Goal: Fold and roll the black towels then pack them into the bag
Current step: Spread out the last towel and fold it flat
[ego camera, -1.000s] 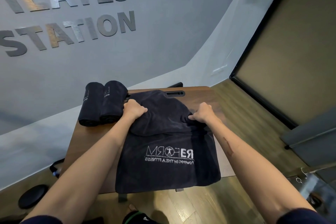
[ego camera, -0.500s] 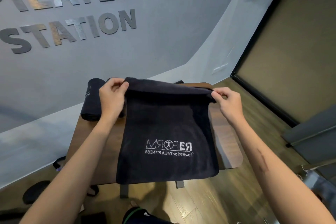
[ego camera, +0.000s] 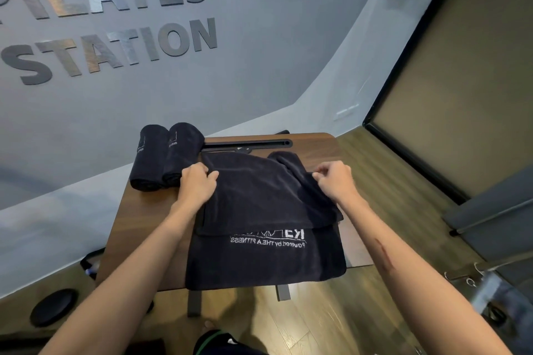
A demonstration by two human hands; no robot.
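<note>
A black towel (ego camera: 265, 259) with white lettering lies on the small wooden table (ego camera: 138, 228), its far half folded toward me so the fold's edge half covers the logo. My left hand (ego camera: 197, 183) grips the towel's left side at the fold. My right hand (ego camera: 336, 180) pinches the cloth at the right side, where a loose flap bunches up behind it. Two rolled black towels (ego camera: 164, 155) lie side by side at the table's far left corner, just beyond my left hand.
A black slot (ego camera: 248, 145) runs along the table's far edge. A grey wall with large letters rises behind. A round black pad (ego camera: 53, 307) and a strap lie on the wood floor at left. Metal hooks (ego camera: 470, 277) and a blurred object sit at right.
Half a second ago both hands held the towel's far edge lifted above the table. That half now lies folded down over the near half, and both hands have dropped onto the cloth.
</note>
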